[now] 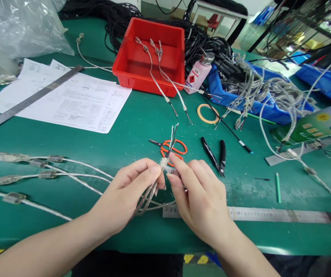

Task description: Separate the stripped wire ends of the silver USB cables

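Observation:
My left hand [132, 190] pinches grey shielded cables [148, 198] just below their stripped end, where thin white, black and green wires [173, 134] stick up. My right hand [201, 196] is closed beside that end, its index fingertip at the dark sleeve. A small metallic piece shows by its fingers, too hidden to name. Orange-handled scissors [179, 144] lie just behind the wire tips. To their right rest black-handled nippers [222, 156]. Under my right hand, a steel ruler [269, 214] runs along the table. More cables with plugs and ferrite beads [14, 197] stretch out at the left.
A red bin [148, 82] holds cable ends hanging over its front rim. Papers [75, 104] lie under another steel ruler [32, 98]. A pink bottle [199, 73], a tape ring [207, 114], a blue bin [225, 94] of cables and a green tube [278, 187] are right.

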A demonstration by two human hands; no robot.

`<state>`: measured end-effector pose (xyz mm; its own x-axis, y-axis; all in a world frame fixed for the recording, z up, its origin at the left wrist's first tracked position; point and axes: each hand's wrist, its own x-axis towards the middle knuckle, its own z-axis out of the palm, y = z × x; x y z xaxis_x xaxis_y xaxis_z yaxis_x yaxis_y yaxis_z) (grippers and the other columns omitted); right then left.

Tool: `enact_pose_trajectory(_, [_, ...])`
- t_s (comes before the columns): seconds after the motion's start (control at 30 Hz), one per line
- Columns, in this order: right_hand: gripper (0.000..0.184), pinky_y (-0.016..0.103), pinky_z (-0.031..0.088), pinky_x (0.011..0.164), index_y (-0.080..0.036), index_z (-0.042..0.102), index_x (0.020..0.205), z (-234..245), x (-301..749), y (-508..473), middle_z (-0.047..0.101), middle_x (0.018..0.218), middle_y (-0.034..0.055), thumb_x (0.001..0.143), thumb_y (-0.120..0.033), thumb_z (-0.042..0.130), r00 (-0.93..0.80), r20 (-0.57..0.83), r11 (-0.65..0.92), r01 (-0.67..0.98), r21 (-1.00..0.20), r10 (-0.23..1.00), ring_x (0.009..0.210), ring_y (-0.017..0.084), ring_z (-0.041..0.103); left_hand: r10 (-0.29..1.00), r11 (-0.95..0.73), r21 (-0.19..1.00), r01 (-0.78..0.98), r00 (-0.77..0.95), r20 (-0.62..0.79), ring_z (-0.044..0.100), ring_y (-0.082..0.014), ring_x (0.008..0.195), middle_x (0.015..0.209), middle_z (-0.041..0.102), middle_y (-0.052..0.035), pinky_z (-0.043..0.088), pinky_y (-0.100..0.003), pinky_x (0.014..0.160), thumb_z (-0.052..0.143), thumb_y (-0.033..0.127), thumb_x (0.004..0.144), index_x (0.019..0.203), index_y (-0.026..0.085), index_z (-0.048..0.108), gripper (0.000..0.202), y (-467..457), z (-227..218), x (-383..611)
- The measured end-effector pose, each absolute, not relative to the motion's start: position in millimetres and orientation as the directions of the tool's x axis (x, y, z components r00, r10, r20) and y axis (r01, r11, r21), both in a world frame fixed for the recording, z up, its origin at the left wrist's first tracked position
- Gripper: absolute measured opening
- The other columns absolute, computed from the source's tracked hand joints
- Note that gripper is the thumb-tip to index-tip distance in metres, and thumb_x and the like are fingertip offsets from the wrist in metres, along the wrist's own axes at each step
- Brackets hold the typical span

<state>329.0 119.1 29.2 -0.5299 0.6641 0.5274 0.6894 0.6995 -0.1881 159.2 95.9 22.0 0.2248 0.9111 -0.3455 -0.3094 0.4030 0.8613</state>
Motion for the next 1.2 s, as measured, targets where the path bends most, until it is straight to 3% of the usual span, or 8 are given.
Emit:
enact_pose_trajectory(0.53, [0.032,0.032,0.039,0.058,0.001,0.062,0.119,29.7,330.3,120.4,0.055,0.073,0.0071,0.098,-0.019,0.048,-0.491,0.545,0.692,0.675,-0.256,0.680,0.066,0.018,0.044,0.913,0.394,0.871,-0.292,0.234,-0.334,0.046,-0.0135,0.072,0.073,0.052,0.0005,0.036,-0.024,0.062,0.057,0.050,0.091,0.074,0.020,0.060,0.035,93.4,20.2,158.5])
enact_pose_trajectory(0.6, [0.031,0.031,0.041,0.060,-0.001,0.061,0.120,31.4,332.0,119.0,0.055,0.075,0.0057,0.099,-0.020,0.046,-0.465,0.513,0.675,0.634,-0.377,0.722,0.068,0.017,0.047,0.910,0.404,0.858,-0.316,0.236,-0.342,0.045,-0.0132,0.072,0.073,0.051,0.0009,0.036,-0.023,0.063,0.058,0.051,0.090,0.074,0.020,0.060,0.034,93.3,20.2,158.7])
enact_pose_trajectory(0.67, [0.030,0.028,0.042,0.061,-0.006,0.061,0.121,34.1,334.3,117.2,0.054,0.075,0.0028,0.100,-0.023,0.047,-0.434,0.431,0.612,0.547,-0.571,0.791,0.069,0.014,0.049,0.908,0.409,0.851,-0.330,0.242,-0.343,0.045,-0.0122,0.072,0.073,0.050,0.0018,0.037,-0.022,0.063,0.059,0.051,0.090,0.074,0.021,0.060,0.034,93.2,20.2,158.8])
enact_pose_trajectory(0.8, [0.024,0.022,0.039,0.055,-0.021,0.064,0.115,36.4,337.1,116.5,0.048,0.069,-0.0035,0.100,-0.032,0.050,-0.318,0.188,0.296,0.336,-0.894,0.929,0.060,0.009,0.046,0.916,0.386,0.863,-0.326,0.242,-0.319,0.047,-0.0096,0.070,0.071,0.055,0.0024,0.037,-0.020,0.062,0.058,0.047,0.092,0.076,0.020,0.060,0.032,94.0,22.5,160.7])
enact_pose_trajectory(0.87, [0.025,0.021,0.035,0.051,-0.024,0.067,0.106,34.2,336.4,118.4,0.045,0.065,-0.0044,0.101,-0.037,0.047,-0.231,0.094,0.151,0.245,-0.958,0.969,0.056,0.008,0.043,0.910,0.403,0.845,-0.350,0.249,-0.331,0.050,-0.0084,0.063,0.070,0.060,0.0025,0.037,-0.019,0.057,0.055,0.045,0.094,0.080,0.020,0.057,0.029,95.0,25.3,162.9])
enact_pose_trajectory(0.97, [0.033,0.020,0.034,0.049,-0.020,0.066,0.091,29.4,333.2,122.3,0.046,0.059,-0.0048,0.101,-0.043,0.045,-0.131,0.067,0.087,0.149,-0.985,0.989,0.053,0.008,0.042,0.885,0.461,0.796,-0.392,0.264,-0.383,0.044,-0.0045,0.043,0.070,0.063,0.0058,0.029,-0.018,0.043,0.058,0.043,0.092,0.100,0.025,0.054,0.020,97.5,30.2,166.9])
enact_pose_trajectory(1.1, [0.040,0.019,0.034,0.046,-0.018,0.056,0.080,29.4,327.7,124.9,0.049,0.053,-0.0052,0.099,-0.051,0.044,-0.067,0.037,0.040,0.049,-0.998,0.997,0.046,0.007,0.040,0.847,0.518,0.808,-0.282,0.302,-0.438,0.032,-0.0028,0.031,0.065,0.067,0.0040,0.020,-0.018,0.038,0.071,0.042,0.081,0.139,0.030,0.037,0.069,97.7,28.7,168.9])
enact_pose_trajectory(1.2, [0.044,0.020,0.037,0.050,-0.018,0.050,0.072,32.1,324.3,124.5,0.049,0.053,-0.0045,0.098,-0.053,0.043,-0.026,0.008,0.009,0.055,-0.998,1.000,0.047,0.008,0.042,0.824,0.557,0.796,-0.236,0.276,-0.495,0.037,-0.0072,0.030,0.064,0.070,0.0001,0.023,-0.019,0.034,0.079,0.046,0.069,0.144,0.029,0.039,0.086,94.5,9.7,168.2])
